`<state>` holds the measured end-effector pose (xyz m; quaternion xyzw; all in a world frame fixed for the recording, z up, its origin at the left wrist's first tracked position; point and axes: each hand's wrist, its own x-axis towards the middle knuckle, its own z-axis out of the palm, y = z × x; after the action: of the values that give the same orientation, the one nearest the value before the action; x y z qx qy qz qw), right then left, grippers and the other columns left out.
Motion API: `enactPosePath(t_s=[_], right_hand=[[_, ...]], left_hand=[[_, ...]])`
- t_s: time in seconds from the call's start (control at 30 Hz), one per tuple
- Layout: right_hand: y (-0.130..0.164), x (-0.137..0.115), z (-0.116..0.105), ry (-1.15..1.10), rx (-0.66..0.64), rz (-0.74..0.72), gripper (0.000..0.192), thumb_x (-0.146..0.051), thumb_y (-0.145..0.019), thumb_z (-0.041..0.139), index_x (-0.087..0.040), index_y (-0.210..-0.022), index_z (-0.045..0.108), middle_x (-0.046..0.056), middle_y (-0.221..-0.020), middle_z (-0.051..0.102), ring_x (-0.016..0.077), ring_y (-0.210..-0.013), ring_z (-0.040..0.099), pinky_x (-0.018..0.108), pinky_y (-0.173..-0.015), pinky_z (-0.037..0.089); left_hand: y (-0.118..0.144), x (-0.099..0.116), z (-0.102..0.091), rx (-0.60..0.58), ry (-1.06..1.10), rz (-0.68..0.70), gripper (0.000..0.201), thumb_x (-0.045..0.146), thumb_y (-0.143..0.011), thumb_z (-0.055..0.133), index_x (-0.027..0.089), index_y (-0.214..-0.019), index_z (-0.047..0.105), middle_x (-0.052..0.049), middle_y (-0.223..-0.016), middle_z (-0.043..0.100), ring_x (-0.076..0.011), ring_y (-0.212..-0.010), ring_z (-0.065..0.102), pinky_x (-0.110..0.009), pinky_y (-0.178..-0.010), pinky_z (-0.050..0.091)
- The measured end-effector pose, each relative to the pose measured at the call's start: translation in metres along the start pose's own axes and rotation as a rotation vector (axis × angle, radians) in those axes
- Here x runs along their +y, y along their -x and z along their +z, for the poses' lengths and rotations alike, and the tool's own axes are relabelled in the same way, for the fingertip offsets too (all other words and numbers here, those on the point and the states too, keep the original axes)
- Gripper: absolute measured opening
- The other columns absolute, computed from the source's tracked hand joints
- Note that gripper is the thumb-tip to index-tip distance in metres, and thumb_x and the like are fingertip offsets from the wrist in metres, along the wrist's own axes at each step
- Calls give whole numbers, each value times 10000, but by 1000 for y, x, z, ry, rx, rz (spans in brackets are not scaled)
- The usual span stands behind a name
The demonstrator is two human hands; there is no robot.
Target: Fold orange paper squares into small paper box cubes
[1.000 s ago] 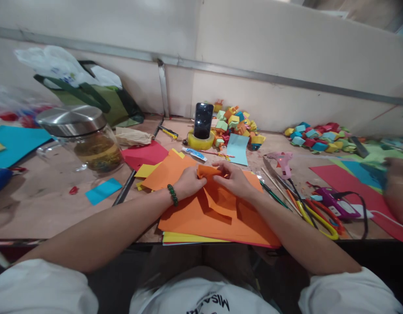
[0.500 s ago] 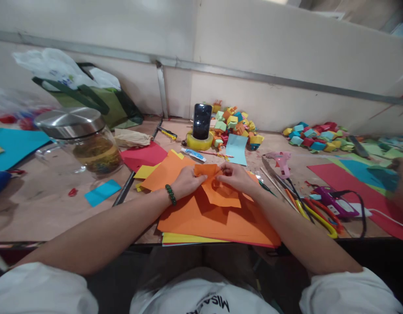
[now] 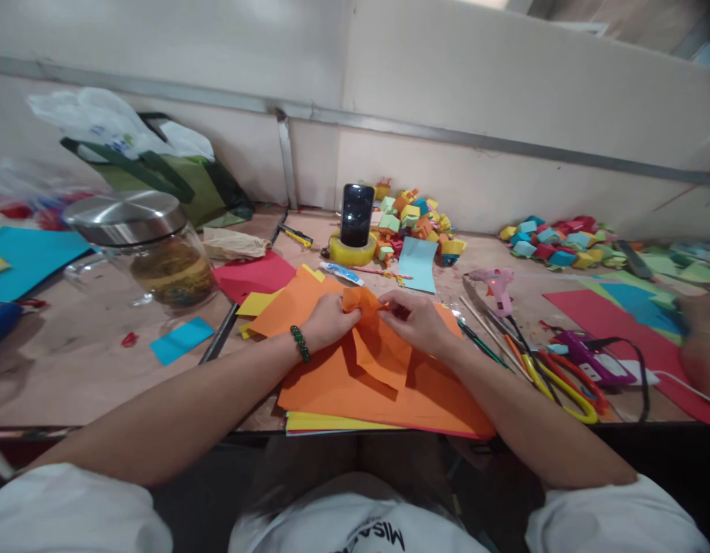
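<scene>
My left hand (image 3: pixel 327 321), with a green bead bracelet at the wrist, and my right hand (image 3: pixel 416 320) both pinch the top edge of a small orange paper piece (image 3: pixel 379 346). The piece is lifted slightly and hangs folded between my fingers. Under it lies a stack of orange sheets (image 3: pixel 383 392) with a yellow sheet (image 3: pixel 320 419) at the bottom, at the near table edge.
A lidded glass jar (image 3: pixel 150 250) stands left. A phone (image 3: pixel 357 215) leans on a tape roll (image 3: pixel 351 250). Piles of folded paper cubes (image 3: pixel 416 219) lie behind. Glue guns (image 3: pixel 496 283), yellow-handled scissors (image 3: pixel 556 380) and sticks lie right. Another person's arm (image 3: pixel 701 346) is at far right.
My hands have kept working the orange piece; it rose and refolded between my fingers, now hanging lower. The other person's arm at the right shifted slightly.
</scene>
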<state>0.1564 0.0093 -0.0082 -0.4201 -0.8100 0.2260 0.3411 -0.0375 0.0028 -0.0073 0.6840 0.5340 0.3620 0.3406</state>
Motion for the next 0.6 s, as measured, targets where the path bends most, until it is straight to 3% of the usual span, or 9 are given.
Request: enactPosePath(t_s=[0.1, 0.23, 0.4, 0.6], right_hand=[[-1, -3, -3, 25, -47, 29, 233, -255, -733, 570, -199, -944, 651, 0, -742, 618, 131, -633, 525, 250, -604, 395], [-2, -4, -3, -11, -203, 201, 366, -207, -669, 588, -197, -1036, 592, -19, -763, 642, 135, -642, 560, 227, -572, 394], [-2, 2, -2, 47, -178, 289, 538, -246, -648, 659, -212, -1165, 513, -66, -663, 599, 127, -582, 543, 215, -527, 360], [-5, 4, -8, 50, -249, 412, 457, -211, -619, 668, -193, -1060, 553, -54, -632, 600, 121, -526, 539, 215, -472, 351]], left_hand=[[1, 3, 0, -10, 20, 19, 80, 215, -645, 487, 165, -613, 541, 25, -609, 564, -128, -627, 536, -224, -603, 428], [1, 2, 0, -30, 15, 5, 108, 247, -653, 501, 164, -589, 526, 34, -573, 525, -114, -579, 492, -207, -540, 395], [0, -1, -1, -35, -47, 4, 96, 229, -653, 515, 158, -597, 546, 29, -568, 538, -125, -584, 508, -209, -540, 403], [0, -6, 0, -44, -106, 4, 88, 190, -660, 514, 152, -653, 593, 24, -591, 578, -136, -588, 534, -229, -581, 429]])
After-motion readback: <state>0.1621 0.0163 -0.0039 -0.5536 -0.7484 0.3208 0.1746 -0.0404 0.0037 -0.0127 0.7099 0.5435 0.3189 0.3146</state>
